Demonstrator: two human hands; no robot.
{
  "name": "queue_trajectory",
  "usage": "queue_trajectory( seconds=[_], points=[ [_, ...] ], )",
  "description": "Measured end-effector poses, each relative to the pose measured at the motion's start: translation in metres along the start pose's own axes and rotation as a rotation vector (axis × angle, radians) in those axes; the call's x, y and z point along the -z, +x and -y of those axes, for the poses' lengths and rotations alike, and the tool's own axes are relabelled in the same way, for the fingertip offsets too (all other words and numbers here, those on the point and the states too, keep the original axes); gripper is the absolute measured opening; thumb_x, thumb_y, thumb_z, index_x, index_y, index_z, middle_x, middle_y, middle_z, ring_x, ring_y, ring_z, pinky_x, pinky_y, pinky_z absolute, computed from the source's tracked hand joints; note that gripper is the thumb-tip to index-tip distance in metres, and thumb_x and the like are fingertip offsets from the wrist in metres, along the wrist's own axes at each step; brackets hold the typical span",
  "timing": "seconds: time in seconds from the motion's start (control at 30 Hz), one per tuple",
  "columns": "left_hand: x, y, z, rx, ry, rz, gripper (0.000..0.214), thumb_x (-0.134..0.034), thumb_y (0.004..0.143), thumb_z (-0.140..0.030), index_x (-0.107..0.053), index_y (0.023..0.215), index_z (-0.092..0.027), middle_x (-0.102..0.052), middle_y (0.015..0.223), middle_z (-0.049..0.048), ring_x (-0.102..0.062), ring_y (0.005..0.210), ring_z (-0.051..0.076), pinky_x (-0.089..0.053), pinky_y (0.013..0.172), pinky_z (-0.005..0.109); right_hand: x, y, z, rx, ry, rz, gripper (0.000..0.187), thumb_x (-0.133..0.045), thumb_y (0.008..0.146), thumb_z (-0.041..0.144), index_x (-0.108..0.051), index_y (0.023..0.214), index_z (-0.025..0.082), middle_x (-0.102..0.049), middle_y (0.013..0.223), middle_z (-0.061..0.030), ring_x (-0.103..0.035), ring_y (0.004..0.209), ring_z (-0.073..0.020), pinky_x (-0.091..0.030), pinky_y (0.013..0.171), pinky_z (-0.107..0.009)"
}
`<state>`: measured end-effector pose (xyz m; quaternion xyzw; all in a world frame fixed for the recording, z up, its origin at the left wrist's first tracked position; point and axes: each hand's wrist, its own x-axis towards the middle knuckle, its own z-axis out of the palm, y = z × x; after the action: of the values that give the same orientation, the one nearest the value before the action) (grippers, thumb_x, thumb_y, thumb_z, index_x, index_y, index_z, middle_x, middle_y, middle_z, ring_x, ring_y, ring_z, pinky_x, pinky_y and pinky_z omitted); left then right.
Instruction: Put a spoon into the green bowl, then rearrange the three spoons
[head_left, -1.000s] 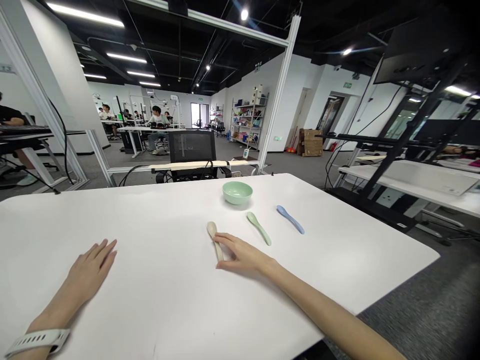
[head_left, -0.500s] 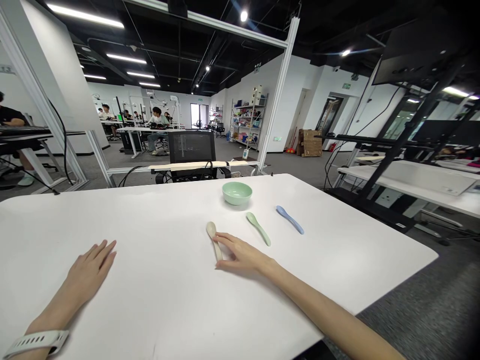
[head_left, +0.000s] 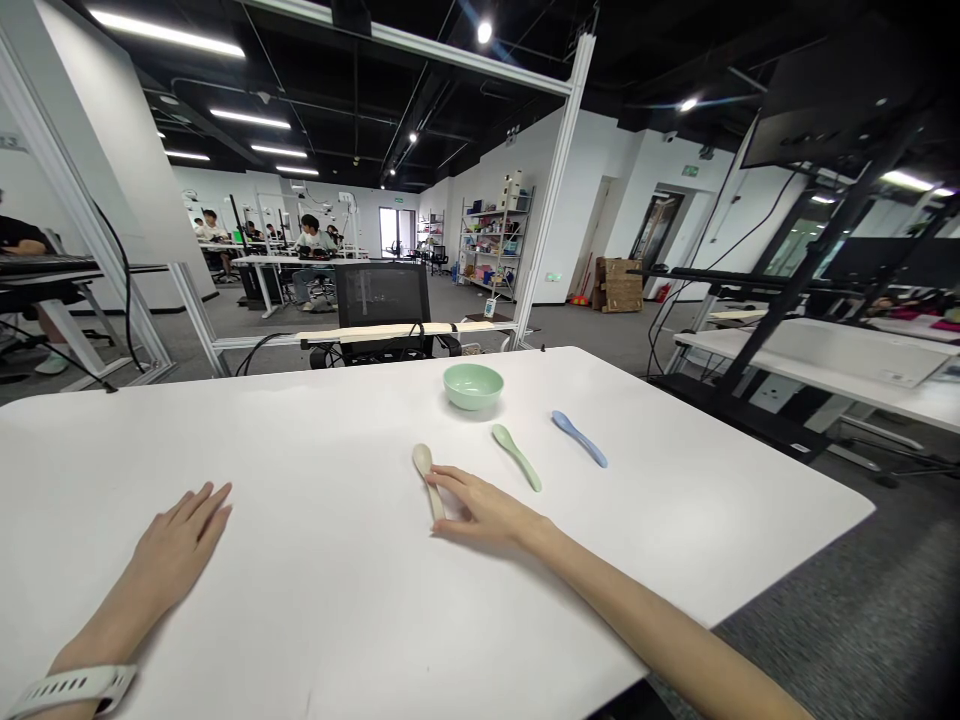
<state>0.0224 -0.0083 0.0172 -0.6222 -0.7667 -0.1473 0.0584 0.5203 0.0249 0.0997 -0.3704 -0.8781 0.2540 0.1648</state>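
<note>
A beige spoon (head_left: pixel 423 460) lies on the white table (head_left: pixel 315 560) with its bowl end pointing away from me. My right hand (head_left: pixel 480 508) is at its handle: the fingertips rest near the neck and the thumb sits by the handle's end, partly covering it. To the right of that hand lie a green spoon (head_left: pixel 516 457) and, farther over, a blue spoon (head_left: pixel 580 439). Behind the spoons stands a light green bowl (head_left: pixel 473 388). My left hand (head_left: pixel 180 540) lies flat on the table at the left, fingers stretched out, holding nothing.
A metal frame (head_left: pixel 556 190) rises behind the table's far edge, with a black mesh chair (head_left: pixel 382 295) beyond it. At the right stands another white desk (head_left: pixel 825 370) with a black stand. Several people sit at desks in the background.
</note>
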Motion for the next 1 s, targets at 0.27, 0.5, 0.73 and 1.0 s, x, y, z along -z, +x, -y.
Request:
queue_trajectory(
  seconds=[0.27, 0.5, 0.73, 1.0],
  points=[
    [0.0006, -0.0009, -0.0005, -0.004, -0.007, 0.026, 0.082, -0.014, 0.101, -0.053, -0.055, 0.157, -0.01, -0.054, 0.167, 0.0195, -0.045, 0.158, 0.04, -0.038, 0.127, 0.058, 0.0011, -0.0008, 0.0029, -0.01, -0.005, 0.006, 0.077, -0.075, 0.096, 0.053, -0.053, 0.162, 0.023, -0.046, 0.171, -0.0159, -0.048, 0.155, -0.0361, -0.041, 0.128, -0.051],
    [-0.0007, -0.0002, 0.0007, 0.007, 0.005, 0.039, 0.084, -0.011, 0.101, -0.054, -0.052, 0.159, -0.01, -0.052, 0.169, 0.0183, -0.043, 0.16, 0.04, -0.037, 0.128, 0.057, 0.0025, -0.001, 0.0053, -0.02, -0.012, 0.021, 0.076, -0.074, 0.097, 0.051, -0.053, 0.163, 0.021, -0.044, 0.173, -0.0162, -0.047, 0.156, -0.0348, -0.039, 0.129, -0.049],
    [-0.0044, 0.0009, 0.0043, -0.013, 0.005, 0.027, 0.083, -0.014, 0.101, -0.053, -0.054, 0.158, -0.009, -0.053, 0.168, 0.0199, -0.045, 0.159, 0.041, -0.038, 0.126, 0.059, 0.0024, -0.0007, 0.0049, -0.012, -0.004, 0.015, 0.075, -0.074, 0.097, 0.05, -0.053, 0.162, 0.021, -0.045, 0.172, -0.0161, -0.046, 0.156, -0.0351, -0.039, 0.129, -0.05],
    [-0.0057, 0.0024, 0.007, -0.012, 0.002, 0.035, 0.082, -0.014, 0.102, -0.053, -0.053, 0.159, -0.009, -0.052, 0.169, 0.02, -0.044, 0.159, 0.041, -0.038, 0.126, 0.061, 0.002, -0.0016, 0.007, -0.025, -0.011, 0.025, 0.074, -0.073, 0.097, 0.05, -0.053, 0.163, 0.021, -0.044, 0.173, -0.0161, -0.046, 0.156, -0.035, -0.038, 0.13, -0.048]
  ],
)
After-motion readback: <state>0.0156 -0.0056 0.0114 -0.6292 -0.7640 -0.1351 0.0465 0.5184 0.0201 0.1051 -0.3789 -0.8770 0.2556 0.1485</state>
